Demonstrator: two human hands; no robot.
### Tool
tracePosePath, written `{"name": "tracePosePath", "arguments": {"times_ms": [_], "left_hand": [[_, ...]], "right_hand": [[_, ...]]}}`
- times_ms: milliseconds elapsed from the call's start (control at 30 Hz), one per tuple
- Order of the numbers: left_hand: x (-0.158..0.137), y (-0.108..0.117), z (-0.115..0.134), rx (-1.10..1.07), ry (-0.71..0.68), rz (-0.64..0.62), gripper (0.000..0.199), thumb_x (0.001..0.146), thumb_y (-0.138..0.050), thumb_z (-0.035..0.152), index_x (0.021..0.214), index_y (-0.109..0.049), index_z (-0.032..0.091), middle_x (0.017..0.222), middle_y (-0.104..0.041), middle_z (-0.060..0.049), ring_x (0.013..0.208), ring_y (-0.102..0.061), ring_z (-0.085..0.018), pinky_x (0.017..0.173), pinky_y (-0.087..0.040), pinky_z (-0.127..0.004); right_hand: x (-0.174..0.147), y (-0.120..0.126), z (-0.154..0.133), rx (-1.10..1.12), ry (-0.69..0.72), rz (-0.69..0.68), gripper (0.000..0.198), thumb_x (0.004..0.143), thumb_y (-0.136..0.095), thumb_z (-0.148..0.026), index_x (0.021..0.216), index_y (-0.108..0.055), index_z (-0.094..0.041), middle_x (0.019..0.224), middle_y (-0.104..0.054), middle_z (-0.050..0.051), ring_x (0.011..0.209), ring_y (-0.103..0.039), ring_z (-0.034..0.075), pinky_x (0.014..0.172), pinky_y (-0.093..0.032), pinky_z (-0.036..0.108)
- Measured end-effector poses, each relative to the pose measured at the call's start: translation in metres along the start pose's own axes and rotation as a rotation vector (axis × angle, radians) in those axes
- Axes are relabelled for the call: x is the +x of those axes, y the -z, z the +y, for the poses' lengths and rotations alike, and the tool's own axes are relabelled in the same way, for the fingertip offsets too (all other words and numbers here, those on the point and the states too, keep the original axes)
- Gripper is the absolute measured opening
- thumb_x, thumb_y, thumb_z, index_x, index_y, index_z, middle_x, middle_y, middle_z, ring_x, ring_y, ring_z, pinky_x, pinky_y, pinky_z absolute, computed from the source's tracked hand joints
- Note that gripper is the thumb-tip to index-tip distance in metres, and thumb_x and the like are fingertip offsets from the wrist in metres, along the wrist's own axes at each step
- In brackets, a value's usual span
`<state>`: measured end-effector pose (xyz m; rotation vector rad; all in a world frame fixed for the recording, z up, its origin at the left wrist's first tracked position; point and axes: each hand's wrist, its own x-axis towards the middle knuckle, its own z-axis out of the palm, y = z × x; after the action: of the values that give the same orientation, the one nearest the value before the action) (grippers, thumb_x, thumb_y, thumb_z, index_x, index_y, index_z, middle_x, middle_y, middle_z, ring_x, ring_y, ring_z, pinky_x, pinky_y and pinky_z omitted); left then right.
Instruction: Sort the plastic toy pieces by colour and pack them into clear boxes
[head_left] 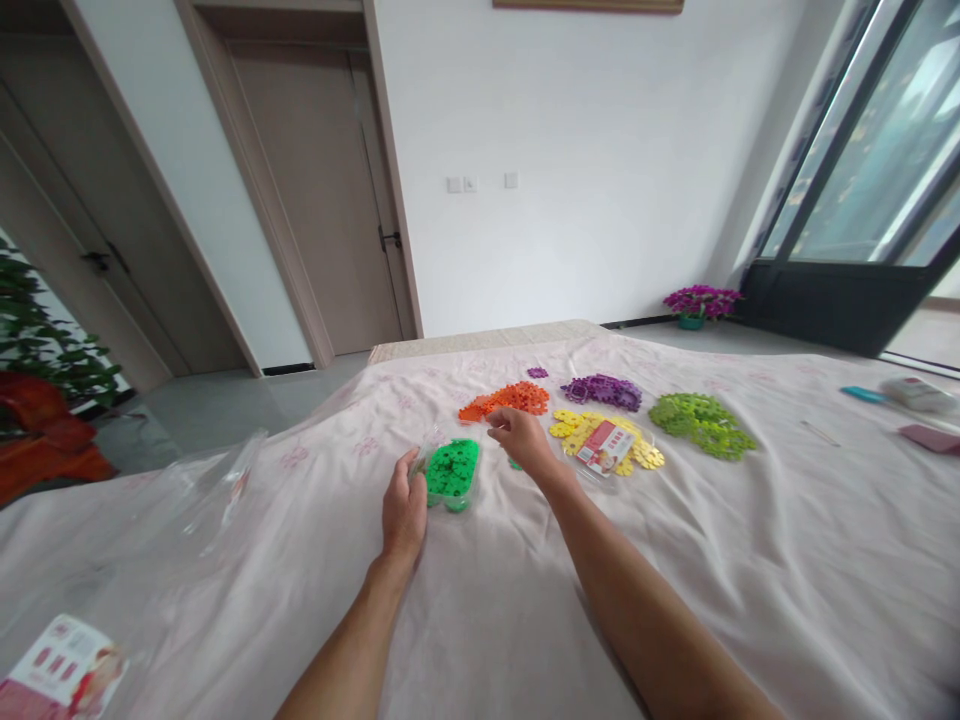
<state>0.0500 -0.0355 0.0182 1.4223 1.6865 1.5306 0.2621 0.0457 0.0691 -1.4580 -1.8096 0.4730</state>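
The clear box [475, 490], with green pieces [453, 464] inside, is held at its left side by the left hand [403, 503], whose fingers and thumb are curled on it. By the right hand [519, 438] the box is not touched; it lies to the left of this hand and a little nearer to the person. The right fingertips are brought together near the orange pieces [517, 399]; whether something is pinched cannot be told. The top of the box is turned upward, and its long axis seems to be directed away from the person.

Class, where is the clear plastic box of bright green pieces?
In the head view, the clear plastic box is slightly left of centre, its left side against the left hand, nearer the camera than the orange pieces.
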Motion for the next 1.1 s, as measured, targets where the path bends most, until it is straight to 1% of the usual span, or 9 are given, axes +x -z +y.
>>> {"name": "tracePosePath", "arguments": {"times_ms": [200, 300, 467, 600, 733, 800, 900, 967, 1100], "left_hand": [[0.000, 0.000, -0.001, -0.048, 0.008, -0.004, 0.040, 0.089, -0.044, 0.025, 0.127, -0.056, 0.022, 0.127, -0.064, -0.007, 0.120, -0.058, -0.022, 0.104, -0.043, -0.037], [-0.001, 0.000, 0.002, -0.095, 0.022, -0.003, 0.039, 0.092, -0.041, 0.027, 0.128, -0.055, 0.021, 0.123, -0.066, -0.008, 0.114, -0.062, -0.021, 0.100, -0.047, -0.037], [-0.001, 0.000, 0.004, -0.149, 0.040, -0.012, 0.038, 0.095, -0.040, 0.034, 0.128, -0.053, 0.021, 0.118, -0.067, -0.010, 0.107, -0.065, -0.021, 0.097, -0.049, -0.037], [-0.001, 0.001, 0.005, -0.078, 0.017, 0.028, 0.042, 0.094, -0.044, 0.043, 0.129, -0.052, 0.022, 0.126, -0.062, -0.010, 0.113, -0.061, -0.021, 0.099, -0.047, -0.037], [-0.003, 0.002, 0.009, -0.031, 0.001, 0.014, 0.045, 0.093, -0.045, 0.044, 0.132, -0.048, 0.023, 0.128, -0.061, -0.010, 0.118, -0.058, -0.022, 0.102, -0.044, -0.038], [-0.004, 0.001, 0.009, -0.014, -0.011, -0.001, 0.044, 0.092, -0.047, 0.039, 0.133, -0.048, 0.024, 0.128, -0.061, -0.009, 0.119, -0.057, -0.022, 0.103, -0.042, -0.038], [-0.003, 0.000, 0.005, -0.017, -0.014, -0.006, 0.044, 0.090, -0.049, 0.034, 0.133, -0.048, 0.024, 0.128, -0.061, -0.009, 0.118, -0.057, -0.023, 0.101, -0.043, -0.037], [-0.002, -0.001, 0.001, -0.029, -0.009, -0.013, 0.045, 0.090, -0.048, 0.032, 0.134, -0.048, 0.024, 0.128, -0.061, -0.008, 0.119, -0.057, -0.022, 0.101, -0.044, -0.037], [0.000, -0.002, -0.005, -0.033, -0.019, -0.017, 0.045, 0.090, -0.045, 0.028, 0.134, -0.047, 0.024, 0.130, -0.061, -0.008, 0.121, -0.056, -0.022, 0.103, -0.043, -0.037]], "right_hand": [[-0.003, 0.026, 0.017, -0.493, -0.153, -0.217, 0.044, 0.068, -0.076, -0.032, 0.109, -0.069, -0.019, 0.114, -0.063, 0.012, 0.101, -0.061, 0.025, 0.080, -0.044, 0.030], [-0.006, 0.027, 0.019, -0.545, -0.200, -0.305, 0.040, 0.065, -0.076, -0.030, 0.102, -0.071, -0.018, 0.113, -0.062, 0.013, 0.096, -0.063, 0.025, 0.074, -0.044, 0.029], [-0.007, 0.026, 0.023, -0.512, -0.201, -0.316, 0.033, 0.063, -0.074, -0.025, 0.095, -0.069, -0.019, 0.102, -0.068, 0.009, 0.090, -0.064, 0.022, 0.065, -0.040, 0.025], [-0.002, 0.027, 0.027, -0.394, -0.200, -0.136, 0.017, 0.070, -0.066, -0.021, 0.087, -0.067, -0.019, 0.091, -0.070, 0.006, 0.084, -0.064, 0.020, 0.062, -0.039, 0.024], [0.004, 0.022, 0.015, 0.024, -0.161, 0.061, 0.011, 0.077, -0.061, -0.025, 0.086, -0.062, -0.018, 0.073, -0.067, 0.002, 0.067, -0.063, 0.015, 0.056, -0.043, 0.022], [0.003, 0.015, 0.002, 0.298, -0.128, 0.027, 0.015, 0.078, -0.060, -0.028, 0.088, -0.060, -0.018, 0.068, -0.065, 0.000, 0.058, -0.061, 0.013, 0.051, -0.045, 0.021], [-0.005, 0.002, -0.019, 0.549, -0.069, -0.151, 0.017, 0.077, -0.061, -0.027, 0.090, -0.060, -0.017, 0.067, -0.063, -0.001, 0.058, -0.063, 0.014, 0.050, -0.050, 0.023], [-0.009, -0.004, -0.025, 0.544, -0.065, -0.224, 0.017, 0.076, -0.061, -0.024, 0.091, -0.062, -0.017, 0.070, -0.064, 0.000, 0.060, -0.065, 0.014, 0.051, -0.052, 0.023], [-0.006, 0.000, -0.014, 0.332, -0.059, -0.167, 0.016, 0.077, -0.059, -0.019, 0.091, -0.065, -0.016, 0.082, -0.069, 0.003, 0.062, -0.065, 0.012, 0.053, -0.051, 0.020]]}}
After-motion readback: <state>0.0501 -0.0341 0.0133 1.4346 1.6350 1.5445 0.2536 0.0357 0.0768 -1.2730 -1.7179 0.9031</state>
